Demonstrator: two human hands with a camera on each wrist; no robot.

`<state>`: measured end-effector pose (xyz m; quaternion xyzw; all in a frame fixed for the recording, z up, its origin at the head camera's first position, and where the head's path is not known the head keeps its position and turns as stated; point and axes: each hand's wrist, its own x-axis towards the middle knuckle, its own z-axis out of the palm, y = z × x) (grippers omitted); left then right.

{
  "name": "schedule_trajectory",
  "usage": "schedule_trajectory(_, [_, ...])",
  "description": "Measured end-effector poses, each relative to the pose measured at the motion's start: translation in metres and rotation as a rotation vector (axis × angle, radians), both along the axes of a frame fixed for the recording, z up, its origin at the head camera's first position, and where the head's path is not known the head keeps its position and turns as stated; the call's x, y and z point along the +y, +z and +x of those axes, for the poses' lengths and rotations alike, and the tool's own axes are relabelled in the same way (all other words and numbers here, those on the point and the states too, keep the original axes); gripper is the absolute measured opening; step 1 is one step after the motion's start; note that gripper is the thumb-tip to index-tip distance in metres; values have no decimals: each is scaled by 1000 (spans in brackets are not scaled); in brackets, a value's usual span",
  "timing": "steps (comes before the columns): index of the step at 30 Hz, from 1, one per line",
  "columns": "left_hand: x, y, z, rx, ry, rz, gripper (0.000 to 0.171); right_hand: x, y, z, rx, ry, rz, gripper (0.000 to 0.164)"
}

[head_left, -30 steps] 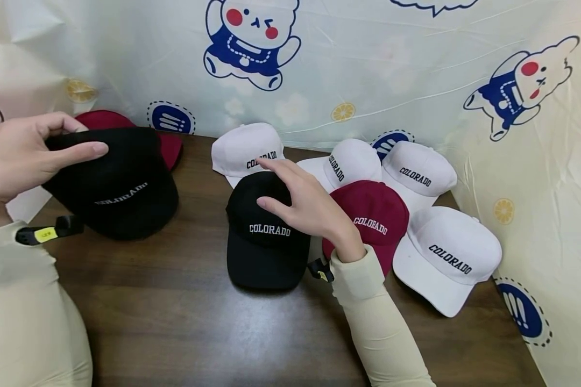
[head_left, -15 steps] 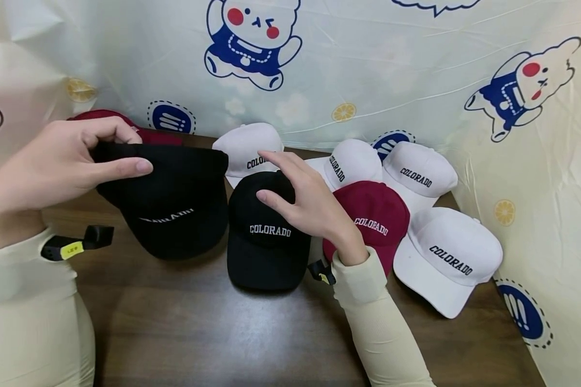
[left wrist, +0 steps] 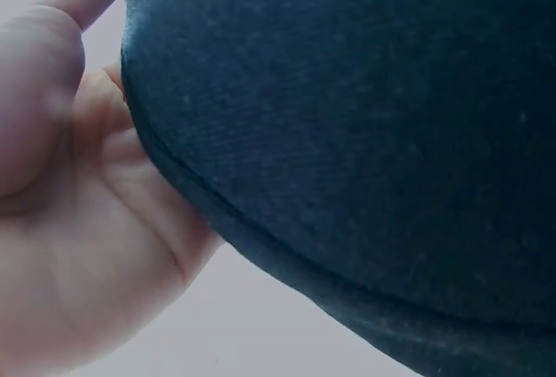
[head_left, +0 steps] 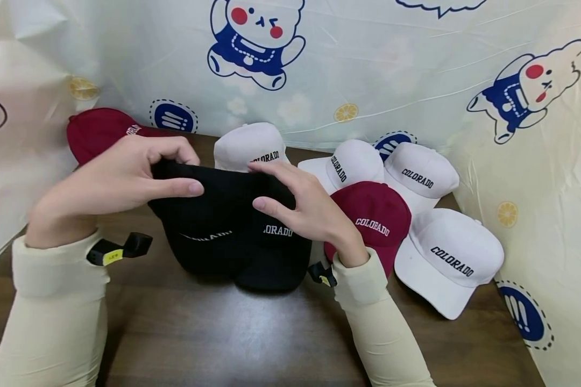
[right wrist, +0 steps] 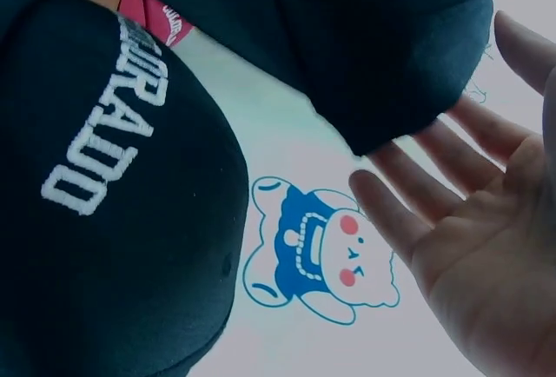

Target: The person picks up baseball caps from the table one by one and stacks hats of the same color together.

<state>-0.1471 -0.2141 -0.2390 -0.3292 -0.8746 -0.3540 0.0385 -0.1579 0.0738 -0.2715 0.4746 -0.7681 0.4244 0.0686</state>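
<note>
My left hand [head_left: 130,174] pinches the upper edge of a black baseball cap [head_left: 203,209] between thumb and fingers, its peak hanging down. In the left wrist view, black cloth [left wrist: 347,134] fills most of the picture beside the hand [left wrist: 95,203]. A second black cap [head_left: 276,269] sits on the table, partly hidden behind the held one. Over it is my right hand [head_left: 314,207], thumb and fingers apart. The right wrist view has black cap fabric [right wrist: 382,47] at that hand's fingertips and white COLORADO lettering on a black cap [right wrist: 130,221].
A dark red cap [head_left: 387,209] lies right of the black ones, with white caps [head_left: 252,145], [head_left: 358,161], [head_left: 421,172] behind and another white cap [head_left: 455,252] at the right. Back left is another dark red cap [head_left: 97,131]. A printed sheet [head_left: 319,70] walls the wooden table [head_left: 198,333].
My left hand has carried the held black cap rightward from the left side until it overlaps the other black cap in view. The right hand has barely moved.
</note>
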Motion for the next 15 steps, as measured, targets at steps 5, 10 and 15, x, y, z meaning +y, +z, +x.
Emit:
schedule_trajectory(5, [14,-7,-12,-60,-72,10,16,0,5,0,-116,52,8,31])
schedule_trajectory(10, [17,-11,-19,-137,-38,-31,13,1,0,-7,-203,94,-17,11])
schedule_trajectory(15, [11,-12,-25,-203,-69,-82,12,0,-1,-13,-251,128,-39,8])
